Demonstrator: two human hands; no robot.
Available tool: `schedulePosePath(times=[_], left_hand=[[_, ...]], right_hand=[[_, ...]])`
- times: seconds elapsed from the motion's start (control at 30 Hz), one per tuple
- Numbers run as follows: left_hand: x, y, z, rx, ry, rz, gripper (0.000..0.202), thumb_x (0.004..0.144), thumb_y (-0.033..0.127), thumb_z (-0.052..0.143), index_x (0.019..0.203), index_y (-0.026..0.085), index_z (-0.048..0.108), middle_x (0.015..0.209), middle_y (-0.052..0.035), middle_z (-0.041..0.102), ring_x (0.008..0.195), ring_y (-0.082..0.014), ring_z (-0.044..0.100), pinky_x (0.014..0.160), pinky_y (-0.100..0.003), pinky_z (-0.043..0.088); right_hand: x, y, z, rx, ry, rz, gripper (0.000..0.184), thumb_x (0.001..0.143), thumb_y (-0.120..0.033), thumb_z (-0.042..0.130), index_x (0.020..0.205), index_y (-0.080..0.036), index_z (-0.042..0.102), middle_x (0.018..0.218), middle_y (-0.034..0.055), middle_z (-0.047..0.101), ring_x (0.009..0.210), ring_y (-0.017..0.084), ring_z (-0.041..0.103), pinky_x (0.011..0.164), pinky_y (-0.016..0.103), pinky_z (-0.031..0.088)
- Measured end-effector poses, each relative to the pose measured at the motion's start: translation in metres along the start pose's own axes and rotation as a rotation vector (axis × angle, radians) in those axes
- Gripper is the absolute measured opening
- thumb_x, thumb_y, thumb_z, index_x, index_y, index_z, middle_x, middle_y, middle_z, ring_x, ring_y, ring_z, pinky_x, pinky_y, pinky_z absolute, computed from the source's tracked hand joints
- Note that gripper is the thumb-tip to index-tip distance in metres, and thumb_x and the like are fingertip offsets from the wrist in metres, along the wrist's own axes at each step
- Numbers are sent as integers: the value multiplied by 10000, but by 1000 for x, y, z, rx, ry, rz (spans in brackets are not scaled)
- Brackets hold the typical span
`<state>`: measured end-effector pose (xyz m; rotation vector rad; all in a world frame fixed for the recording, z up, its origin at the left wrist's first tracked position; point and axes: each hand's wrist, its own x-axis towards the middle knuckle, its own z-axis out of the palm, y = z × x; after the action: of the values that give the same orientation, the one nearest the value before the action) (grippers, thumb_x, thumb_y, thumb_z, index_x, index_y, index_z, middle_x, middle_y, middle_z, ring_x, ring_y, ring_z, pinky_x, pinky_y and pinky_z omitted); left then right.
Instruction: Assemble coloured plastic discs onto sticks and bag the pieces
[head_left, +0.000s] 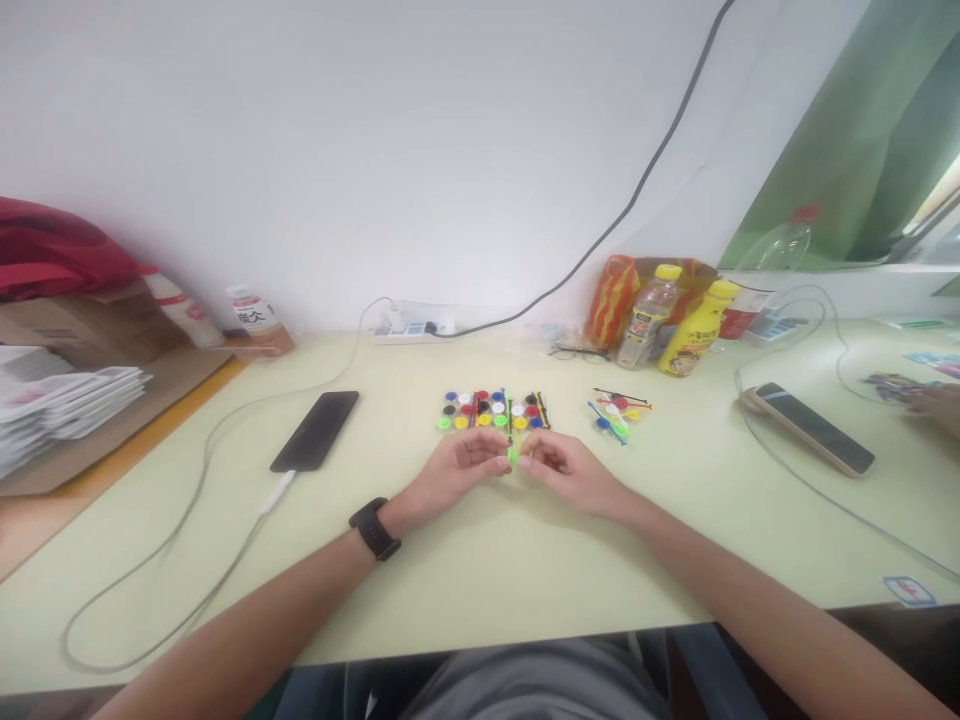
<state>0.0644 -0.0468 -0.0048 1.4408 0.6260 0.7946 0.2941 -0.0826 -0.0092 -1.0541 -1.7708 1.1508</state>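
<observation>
My left hand (459,468) and my right hand (564,468) meet over the pale table (480,570), fingers pinched together on a small bright green plastic piece (513,455) held between them. A black watch (374,528) sits on my left wrist. Just beyond my fingers lies a cluster of small coloured round pieces and thin sticks (493,410). A smaller scatter of coloured pieces and sticks (619,410) lies to its right.
A black phone (316,430) on a white cable lies to the left. Another phone (814,428) rests at right, near another person's hand (937,405). Bottles (690,335), a snack bag, a power strip (409,325) and stacked papers (60,405) line the back and left.
</observation>
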Motion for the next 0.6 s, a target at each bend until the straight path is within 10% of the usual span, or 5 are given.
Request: schedulePosePath(times=[0.6], left_hand=[[-3,-1,1,234,-23,56,317,909,385,782,1141,182,711,1132,-111,722,1049,-242,687,944,-383,558]], right_hand=[[-6,1,1,-259,-79,-58,274,963,-358,601,748,-211,517,645,-47,469,595,125,412,577,273,310]])
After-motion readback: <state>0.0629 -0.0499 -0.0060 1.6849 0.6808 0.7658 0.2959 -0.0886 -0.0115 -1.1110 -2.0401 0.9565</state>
